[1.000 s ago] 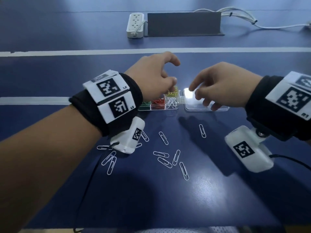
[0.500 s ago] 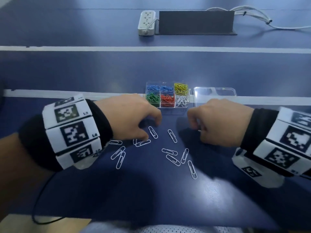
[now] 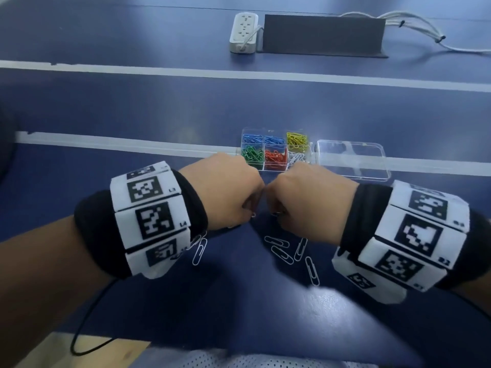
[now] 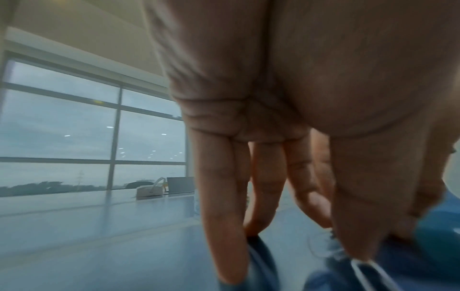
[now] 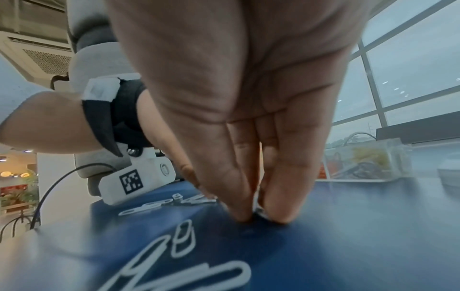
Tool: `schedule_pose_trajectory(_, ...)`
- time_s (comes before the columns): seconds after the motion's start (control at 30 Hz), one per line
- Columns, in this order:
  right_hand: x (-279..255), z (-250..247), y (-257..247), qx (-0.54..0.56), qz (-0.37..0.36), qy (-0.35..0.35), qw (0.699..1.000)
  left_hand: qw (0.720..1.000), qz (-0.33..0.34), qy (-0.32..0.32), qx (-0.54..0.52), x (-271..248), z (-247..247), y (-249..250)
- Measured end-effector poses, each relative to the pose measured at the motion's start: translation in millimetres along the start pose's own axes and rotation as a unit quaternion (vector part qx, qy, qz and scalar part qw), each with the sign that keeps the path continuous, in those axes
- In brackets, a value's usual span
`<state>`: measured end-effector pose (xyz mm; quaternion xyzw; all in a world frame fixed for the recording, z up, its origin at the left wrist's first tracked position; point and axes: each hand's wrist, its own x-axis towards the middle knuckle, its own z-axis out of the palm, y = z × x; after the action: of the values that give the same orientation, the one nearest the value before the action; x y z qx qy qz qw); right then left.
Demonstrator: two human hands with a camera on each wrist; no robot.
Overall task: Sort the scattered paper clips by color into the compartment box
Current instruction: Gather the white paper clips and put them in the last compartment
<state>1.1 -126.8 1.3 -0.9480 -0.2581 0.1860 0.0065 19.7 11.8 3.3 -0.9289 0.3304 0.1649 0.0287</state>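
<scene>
Nearest me, white paper clips [image 3: 281,252] lie scattered on the blue table [image 3: 239,309]. Just past them I have my left hand [image 3: 225,192] and right hand [image 3: 310,193] knuckle to knuckle, each pinching a white clip against the tabletop. Beyond sits the compartment box [image 3: 276,151] with blue, yellow, green, red and white clips sorted, its clear lid [image 3: 350,158] open beside it.
</scene>
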Motion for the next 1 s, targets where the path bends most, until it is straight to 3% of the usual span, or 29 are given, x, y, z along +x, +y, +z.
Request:
schedule_pose_trajectory(0.2, -2.2, -5.5, -4.1, 0.020, -0.021, 0.016, 0.999, 0.978, -0.032, 0.065, -0.193, -9.2, -6.2, -27.5)
schedule_pose_trajectory(0.3, 6.3, -10.1, -11.3, 0.033, -0.062, 0.038, 0.997, 0.967, -0.034, 0.089, -0.235, -17.0, -6.9, -36.4)
schedule_pose_trajectory(0.67, 17.6, -1.2, -30.1, -0.120, -0.180, -0.016, 0.976, 0.990, -0.007, 0.023, -0.139, -29.6, 9.8, -46.8)
schedule_pose_trajectory(0.83, 13.6, 1.6, -25.0, -0.132, -0.170, -0.009, 0.977, 0.992, 0.039, 0.006, -0.118, -25.1, 11.7, -32.1)
schedule_pose_trajectory(1.0, 5.3, -7.2, -4.8, -0.071, -0.100, -0.012, 0.992, 0.995, 0.053, -0.034, -0.080, -18.6, 12.7, -28.3)
